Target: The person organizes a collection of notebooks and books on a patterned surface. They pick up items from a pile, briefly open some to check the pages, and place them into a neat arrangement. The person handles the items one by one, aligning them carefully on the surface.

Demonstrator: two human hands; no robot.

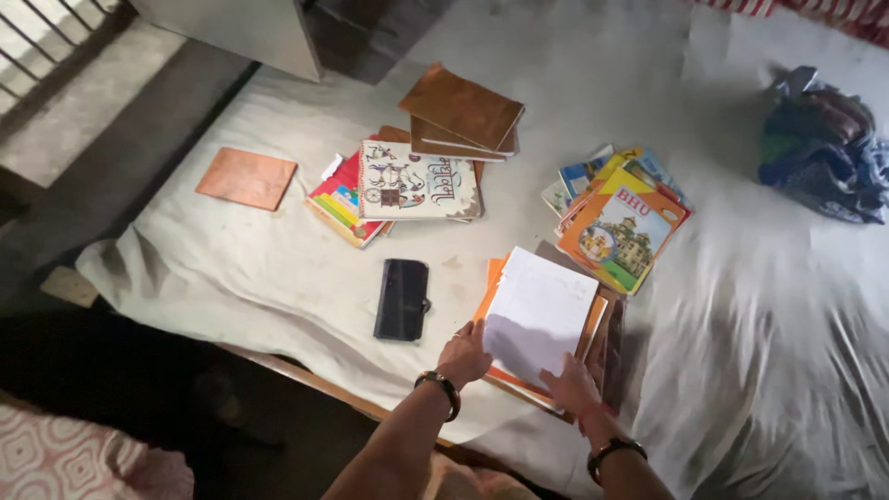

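Two hands rest on a stack of books low in the frame's centre: the left hand [463, 356] grips the near left corner of the white book [540, 315] on top, the right hand [571, 384] lies flat on its lower edge. A black wallet [402, 299] lies just left on the bed sheet [278, 268], colourful books [619, 222] upper right.
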